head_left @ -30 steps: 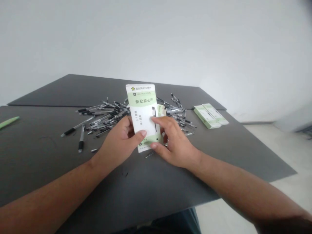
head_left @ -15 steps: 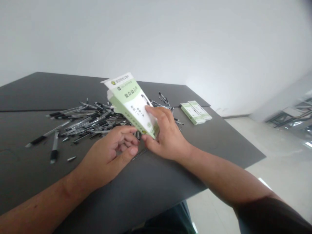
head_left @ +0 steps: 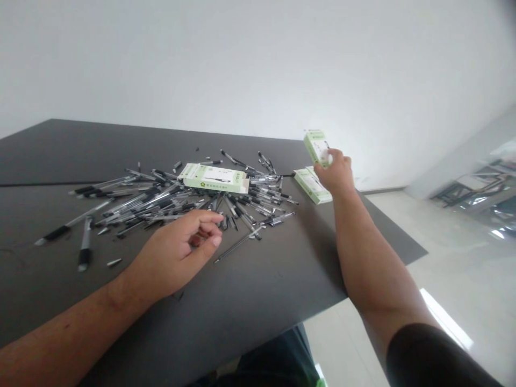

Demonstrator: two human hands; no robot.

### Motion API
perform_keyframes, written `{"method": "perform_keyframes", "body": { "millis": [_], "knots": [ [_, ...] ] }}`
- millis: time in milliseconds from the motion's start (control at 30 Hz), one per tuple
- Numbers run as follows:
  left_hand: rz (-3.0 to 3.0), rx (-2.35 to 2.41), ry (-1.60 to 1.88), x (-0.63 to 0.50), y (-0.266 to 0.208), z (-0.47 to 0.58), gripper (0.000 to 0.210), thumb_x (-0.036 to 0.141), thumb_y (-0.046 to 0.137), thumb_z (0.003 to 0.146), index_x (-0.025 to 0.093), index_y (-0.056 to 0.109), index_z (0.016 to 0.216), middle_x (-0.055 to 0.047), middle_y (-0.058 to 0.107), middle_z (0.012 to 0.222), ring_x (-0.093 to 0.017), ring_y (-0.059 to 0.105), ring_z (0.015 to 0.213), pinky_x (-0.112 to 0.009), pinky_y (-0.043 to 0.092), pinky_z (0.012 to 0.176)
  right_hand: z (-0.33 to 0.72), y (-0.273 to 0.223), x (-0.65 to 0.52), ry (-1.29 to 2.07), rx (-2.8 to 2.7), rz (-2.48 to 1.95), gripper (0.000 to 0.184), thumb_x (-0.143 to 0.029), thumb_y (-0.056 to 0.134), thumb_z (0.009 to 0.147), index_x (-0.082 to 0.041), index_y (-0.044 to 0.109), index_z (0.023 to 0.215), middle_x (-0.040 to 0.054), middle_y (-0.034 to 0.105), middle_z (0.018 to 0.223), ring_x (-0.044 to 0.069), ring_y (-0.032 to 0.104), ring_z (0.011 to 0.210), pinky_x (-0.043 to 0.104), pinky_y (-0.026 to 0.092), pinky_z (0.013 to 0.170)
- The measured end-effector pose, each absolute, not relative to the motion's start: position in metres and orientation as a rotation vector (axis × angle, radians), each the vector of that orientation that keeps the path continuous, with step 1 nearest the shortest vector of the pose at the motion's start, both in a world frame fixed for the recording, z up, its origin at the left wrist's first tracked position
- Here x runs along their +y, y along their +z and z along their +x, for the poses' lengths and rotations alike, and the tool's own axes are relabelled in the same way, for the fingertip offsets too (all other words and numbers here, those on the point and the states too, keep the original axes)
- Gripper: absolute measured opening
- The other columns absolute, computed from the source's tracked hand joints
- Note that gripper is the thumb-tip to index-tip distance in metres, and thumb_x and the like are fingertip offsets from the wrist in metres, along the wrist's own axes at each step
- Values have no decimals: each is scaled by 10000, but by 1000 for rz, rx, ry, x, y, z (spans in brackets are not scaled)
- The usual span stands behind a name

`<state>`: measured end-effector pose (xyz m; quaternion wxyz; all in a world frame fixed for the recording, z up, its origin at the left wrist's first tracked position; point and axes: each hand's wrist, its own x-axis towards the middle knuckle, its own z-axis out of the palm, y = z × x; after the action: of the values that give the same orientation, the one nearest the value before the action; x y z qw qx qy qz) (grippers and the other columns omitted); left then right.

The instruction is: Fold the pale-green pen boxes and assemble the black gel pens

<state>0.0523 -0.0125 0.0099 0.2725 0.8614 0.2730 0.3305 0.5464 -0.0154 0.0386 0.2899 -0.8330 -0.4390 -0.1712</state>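
Note:
My right hand (head_left: 336,171) is closed around a green-and-white pen box (head_left: 316,146), raised above the right side of the table. Just below it, another green-and-white box (head_left: 312,187) lies on the tabletop, partly covered by my hand. My left hand (head_left: 187,247) rests low in front of the pen pile, fingers loosely curled and thumb apart, with nothing visible in it. Beyond its fingertips spreads a heap of clear pens with black grips (head_left: 149,201). A further pen box (head_left: 213,177) lies flat on top of the heap, its right end seemingly open.
The dark grey table (head_left: 258,301) has a seam across it, and its right edge drops to a pale floor (head_left: 387,215). A white wall (head_left: 242,64) stands behind. Loose pen parts, including a small silver tip (head_left: 114,263), lie near the heap.
My right hand has carried its box from the middle, over the pens, to the far right. The box lying on the heap now shows fully. My left hand has barely moved.

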Motion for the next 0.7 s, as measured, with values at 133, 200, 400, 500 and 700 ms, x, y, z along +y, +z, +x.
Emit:
{"method": "perform_keyframes", "body": {
  "millis": [133, 200, 400, 500, 700],
  "knots": [
    [2336, 730, 878, -14, 13, 54, 323, 429, 672, 1066, 211, 740, 1296, -41, 876, 1002, -219, 858, 866, -320, 661, 759, 587, 35, -31, -376, -903, -2473, 800, -476, 735, 913, -153, 537, 1617, 305, 628, 1505, 495, 594, 1439, 699, 490, 1206],
    [2352, 724, 863, -15, 14, 55, 323, 426, 671, 1059, 213, 749, 1288, -39, 875, 992, -223, 857, 859, -323, 665, 756, 599, 30, -34, -328, -858, -2526, 843, -486, 767, 874, -185, 532, 1626, 292, 621, 1513, 496, 588, 1443, 699, 504, 1179],
    [2356, 729, 834, -16, 14, 55, 323, 435, 670, 1044, 224, 769, 1268, -39, 875, 974, -233, 853, 832, -329, 668, 731, 611, 18, -31, -228, -876, -2639, 932, -475, 826, 830, -212, 511, 1667, 267, 606, 1540, 469, 600, 1460, 633, 474, 1241],
    [2364, 724, 817, -16, 13, 54, 323, 434, 668, 1045, 226, 772, 1269, -39, 877, 982, -229, 852, 833, -331, 672, 744, 612, 15, -28, -191, -888, -2680, 953, -456, 849, 811, -208, 510, 1666, 269, 624, 1500, 460, 629, 1422, 619, 494, 1226],
    [2392, 698, 821, -14, 8, 51, 330, 427, 655, 1076, 232, 763, 1319, -29, 874, 1023, -206, 850, 866, -307, 667, 767, 614, 10, -26, -114, -926, -2712, 959, -387, 865, 780, -194, 536, 1660, 262, 667, 1481, 442, 665, 1401, 622, 531, 1218]
  ]
}}
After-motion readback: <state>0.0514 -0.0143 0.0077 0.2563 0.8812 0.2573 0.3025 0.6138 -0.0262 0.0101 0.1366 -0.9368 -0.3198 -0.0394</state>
